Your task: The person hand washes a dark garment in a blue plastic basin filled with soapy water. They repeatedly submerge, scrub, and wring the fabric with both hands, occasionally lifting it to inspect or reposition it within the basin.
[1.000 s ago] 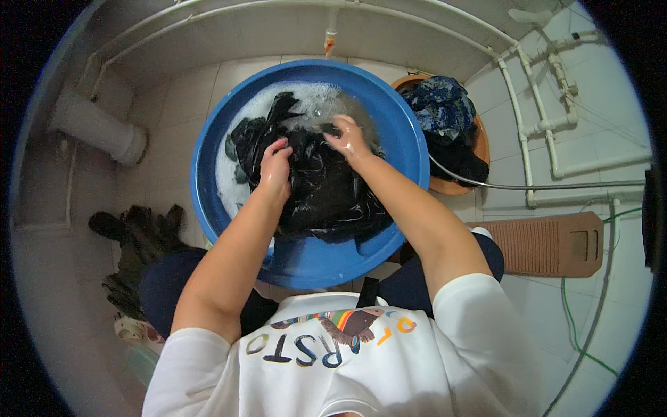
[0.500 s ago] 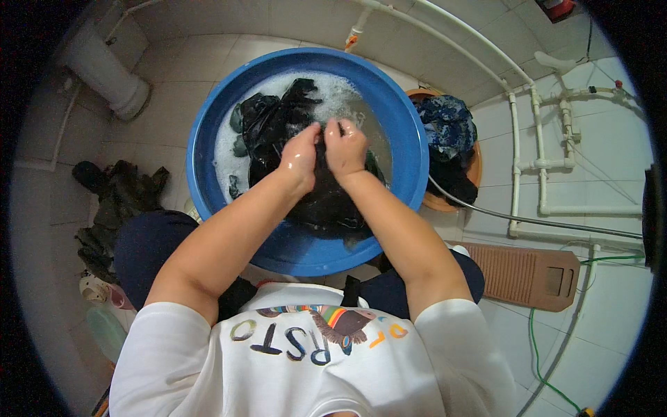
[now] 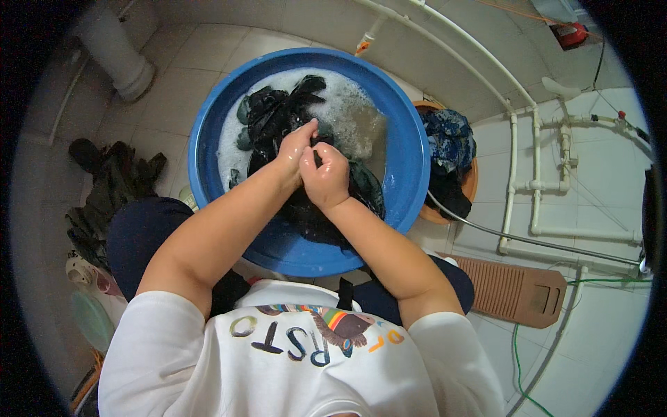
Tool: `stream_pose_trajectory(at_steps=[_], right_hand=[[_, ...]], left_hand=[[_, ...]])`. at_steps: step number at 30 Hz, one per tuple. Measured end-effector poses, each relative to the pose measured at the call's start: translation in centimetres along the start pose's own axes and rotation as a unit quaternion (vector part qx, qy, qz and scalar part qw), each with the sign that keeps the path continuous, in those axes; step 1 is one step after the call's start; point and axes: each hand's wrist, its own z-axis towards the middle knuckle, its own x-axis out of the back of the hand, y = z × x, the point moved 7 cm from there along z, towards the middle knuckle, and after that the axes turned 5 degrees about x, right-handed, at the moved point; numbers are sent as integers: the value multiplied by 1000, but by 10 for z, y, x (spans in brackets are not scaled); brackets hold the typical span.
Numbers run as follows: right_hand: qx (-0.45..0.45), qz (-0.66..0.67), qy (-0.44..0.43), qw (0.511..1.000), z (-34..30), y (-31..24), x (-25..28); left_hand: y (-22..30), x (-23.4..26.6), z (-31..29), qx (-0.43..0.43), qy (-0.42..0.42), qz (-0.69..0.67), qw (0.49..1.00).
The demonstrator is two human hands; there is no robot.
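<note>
A large blue basin [image 3: 414, 146] stands in front of me, holding sudsy water [image 3: 351, 101] and a soaked black garment [image 3: 267, 132]. Over the middle of the basin, my right hand [image 3: 326, 175] is curled into a fist round a bunch of the dark wet cloth. My left hand [image 3: 296, 147] is right beside it, slightly farther off, its fingers bent and closed on the same garment. The two hands touch each other. Part of the cloth lies hidden beneath my hands and forearms.
Right of the basin sits an orange tub [image 3: 471, 182] with blue patterned and dark clothes [image 3: 448, 142]. A brown washboard [image 3: 511, 288] rests on the floor at right. Dark clothing [image 3: 114, 187] lies at left. A grey hose [image 3: 528, 243] runs toward the basin; white pipes line the wall.
My right hand has moved left and nearer to me, against the left hand, and its fist has turned. The garment has shifted, with a dark fold bulging at the basin's right side.
</note>
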Motion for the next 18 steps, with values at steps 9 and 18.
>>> stream_pose_trajectory(at_steps=[9, 18], right_hand=[[-262, -71, 47, 961, 28, 214, 60], [-351, -149, -223, 897, -13, 297, 16]], left_hand=[[18, -31, -32, -80, 46, 132, 987], [16, -3, -7, -89, 104, 269, 953]])
